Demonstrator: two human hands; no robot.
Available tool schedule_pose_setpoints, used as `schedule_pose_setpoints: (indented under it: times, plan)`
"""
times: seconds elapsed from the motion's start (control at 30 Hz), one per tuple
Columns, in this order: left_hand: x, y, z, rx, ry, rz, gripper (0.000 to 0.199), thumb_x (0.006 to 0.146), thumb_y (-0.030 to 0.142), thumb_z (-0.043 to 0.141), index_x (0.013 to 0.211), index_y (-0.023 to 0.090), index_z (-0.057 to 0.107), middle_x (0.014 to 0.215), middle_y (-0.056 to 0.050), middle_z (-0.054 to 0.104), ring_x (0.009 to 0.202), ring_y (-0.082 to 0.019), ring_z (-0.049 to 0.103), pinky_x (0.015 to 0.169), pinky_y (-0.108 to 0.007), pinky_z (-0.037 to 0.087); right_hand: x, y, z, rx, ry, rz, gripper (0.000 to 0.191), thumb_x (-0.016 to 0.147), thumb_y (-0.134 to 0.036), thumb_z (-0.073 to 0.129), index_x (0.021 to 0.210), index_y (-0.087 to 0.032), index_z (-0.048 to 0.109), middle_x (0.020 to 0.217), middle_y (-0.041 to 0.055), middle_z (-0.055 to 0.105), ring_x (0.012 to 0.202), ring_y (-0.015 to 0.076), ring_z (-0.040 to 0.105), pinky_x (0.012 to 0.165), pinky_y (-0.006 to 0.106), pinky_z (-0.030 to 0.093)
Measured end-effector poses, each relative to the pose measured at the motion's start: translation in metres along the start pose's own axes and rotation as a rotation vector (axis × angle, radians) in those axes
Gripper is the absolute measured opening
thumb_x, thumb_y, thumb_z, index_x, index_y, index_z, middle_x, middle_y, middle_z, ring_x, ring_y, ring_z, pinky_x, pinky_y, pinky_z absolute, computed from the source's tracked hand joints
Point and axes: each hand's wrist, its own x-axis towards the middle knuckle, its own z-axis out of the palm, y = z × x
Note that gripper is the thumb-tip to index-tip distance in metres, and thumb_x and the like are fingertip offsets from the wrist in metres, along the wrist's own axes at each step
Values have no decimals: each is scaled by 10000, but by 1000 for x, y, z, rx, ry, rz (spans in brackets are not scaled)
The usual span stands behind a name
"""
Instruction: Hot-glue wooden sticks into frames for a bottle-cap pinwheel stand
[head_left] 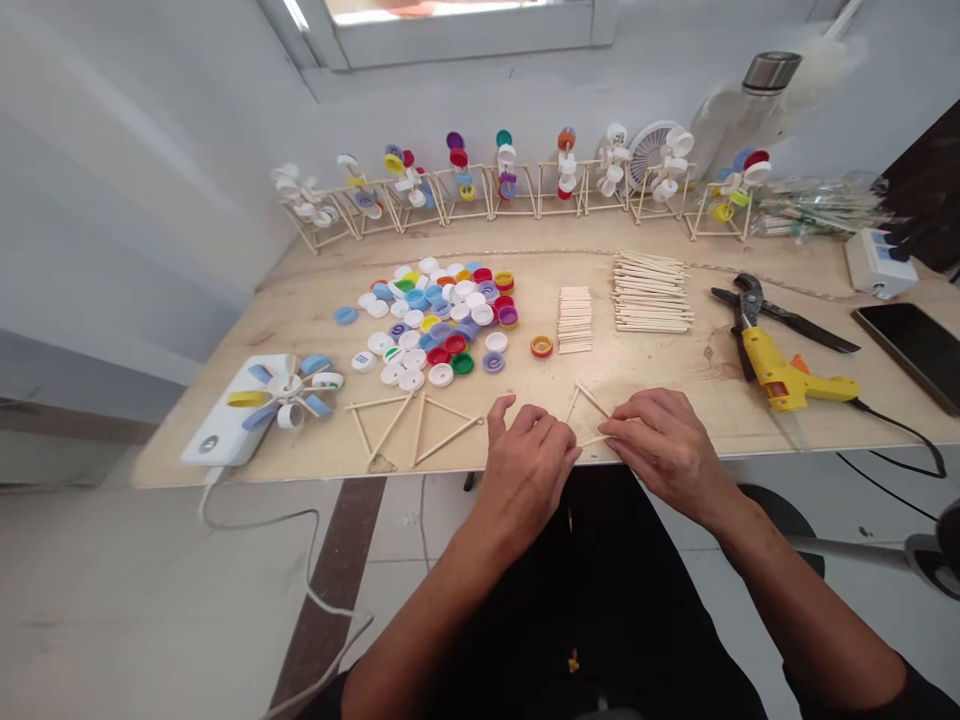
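Observation:
Close to the table's front edge lies a small triangle of wooden sticks (595,402), one corner pointing away from me. My left hand (529,465) is closed at its near left corner, fingers curled over the stick ends. Thumb and fingers of my right hand (671,450) pinch the corner on the right. Part of the triangle is hidden by my hands. To the left, two more stick triangles (448,432) (391,428) rest flat on the wood. Beyond my hands are a short-stick stack (575,320) and a long-stick stack (651,292).
Colourful bottle caps (435,320) are heaped left of centre. A cap wheel (287,392) sits on a white power bank (232,425). At right lie a yellow glue gun (784,375), cutters (750,300) and a phone (915,350). Stick stands with cap wheels (506,180) line the back.

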Motion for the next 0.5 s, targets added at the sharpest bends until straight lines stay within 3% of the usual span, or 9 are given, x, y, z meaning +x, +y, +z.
schedule_pose_setpoints:
  times: [0.23, 0.5]
  plan:
    - [-8, -15, 1, -86, 52, -108, 112, 882, 175, 484, 889, 198, 592, 849, -22, 674, 898, -196, 557, 974, -438, 295, -7, 8, 2, 0, 59, 90, 96, 849, -171, 568, 879, -224, 642, 861, 39, 658, 825, 181, 555, 760, 355, 406]
    - [-15, -20, 13, -58, 67, -136, 131, 853, 153, 512, 899, 208, 621, 834, -30, 665, 884, -205, 545, 922, -417, 329, -13, 10, 10, -10, 40, 128, 96, 848, -194, 573, 875, -232, 656, 942, 49, 661, 949, 220, 548, 806, 386, 407]
